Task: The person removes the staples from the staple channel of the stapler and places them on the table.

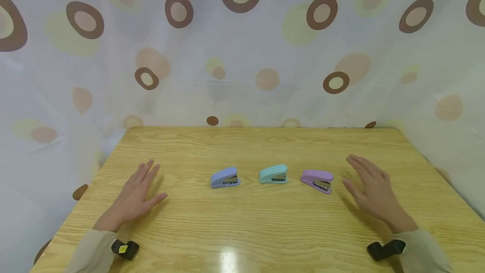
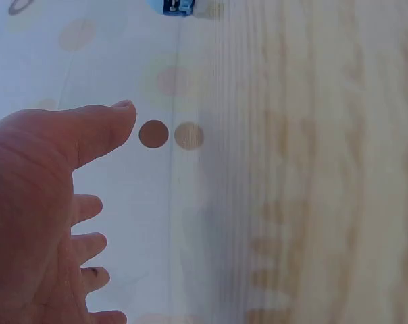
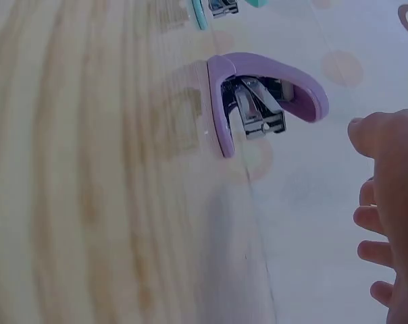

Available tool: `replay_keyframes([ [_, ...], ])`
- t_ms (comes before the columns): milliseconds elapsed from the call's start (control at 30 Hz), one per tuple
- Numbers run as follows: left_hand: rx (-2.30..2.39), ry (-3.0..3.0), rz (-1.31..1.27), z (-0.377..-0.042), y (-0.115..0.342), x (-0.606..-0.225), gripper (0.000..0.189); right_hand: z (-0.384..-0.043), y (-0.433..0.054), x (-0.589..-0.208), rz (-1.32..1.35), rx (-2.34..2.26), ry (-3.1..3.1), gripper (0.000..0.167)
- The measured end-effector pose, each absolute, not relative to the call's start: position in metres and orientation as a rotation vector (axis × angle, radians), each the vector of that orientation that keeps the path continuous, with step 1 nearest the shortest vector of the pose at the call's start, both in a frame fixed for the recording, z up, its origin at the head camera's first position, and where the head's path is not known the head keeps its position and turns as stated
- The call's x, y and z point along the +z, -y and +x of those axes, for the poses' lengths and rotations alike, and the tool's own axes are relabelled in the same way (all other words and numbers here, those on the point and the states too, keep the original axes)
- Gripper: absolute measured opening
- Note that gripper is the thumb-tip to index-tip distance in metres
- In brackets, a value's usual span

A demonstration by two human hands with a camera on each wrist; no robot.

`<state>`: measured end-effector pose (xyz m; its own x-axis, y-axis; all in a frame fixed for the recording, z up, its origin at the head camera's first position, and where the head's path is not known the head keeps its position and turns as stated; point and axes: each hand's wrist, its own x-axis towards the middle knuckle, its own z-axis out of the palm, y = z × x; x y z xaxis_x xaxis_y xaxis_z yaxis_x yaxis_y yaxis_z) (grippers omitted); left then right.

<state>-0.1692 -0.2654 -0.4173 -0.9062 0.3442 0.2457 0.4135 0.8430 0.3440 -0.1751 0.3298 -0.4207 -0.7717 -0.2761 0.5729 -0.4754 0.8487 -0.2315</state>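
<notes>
Three small staplers lie in a row across the middle of the table: a blue stapler (image 1: 224, 177), a mint stapler (image 1: 273, 174) and a purple stapler (image 1: 317, 180). My left hand (image 1: 133, 195) is to the left of the blue one, apart from it, with fingers spread and nothing held. On the other side my right hand (image 1: 373, 191) hovers just right of the purple stapler without touching it, fingers extended. The right wrist view shows the purple stapler (image 3: 268, 88) near my thumb, its metal mouth facing this side. Part of a blue stapler (image 2: 173, 7) shows at the left wrist view's top edge.
A light wooden table (image 1: 235, 222) spans the lower half of the head view. Behind it and along both sides hangs a white curtain (image 1: 242, 54) with brown and beige spots. Each forearm wears a black wrist camera, such as the left one (image 1: 130, 250).
</notes>
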Motion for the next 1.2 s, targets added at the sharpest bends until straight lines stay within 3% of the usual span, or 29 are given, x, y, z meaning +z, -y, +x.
replay_keyframes([
  [1200,-0.697,2.863,-0.652,-0.184,0.231,-0.417,0.066,-0.202,-0.263,-0.425,0.707,0.593,2.347,0.046],
])
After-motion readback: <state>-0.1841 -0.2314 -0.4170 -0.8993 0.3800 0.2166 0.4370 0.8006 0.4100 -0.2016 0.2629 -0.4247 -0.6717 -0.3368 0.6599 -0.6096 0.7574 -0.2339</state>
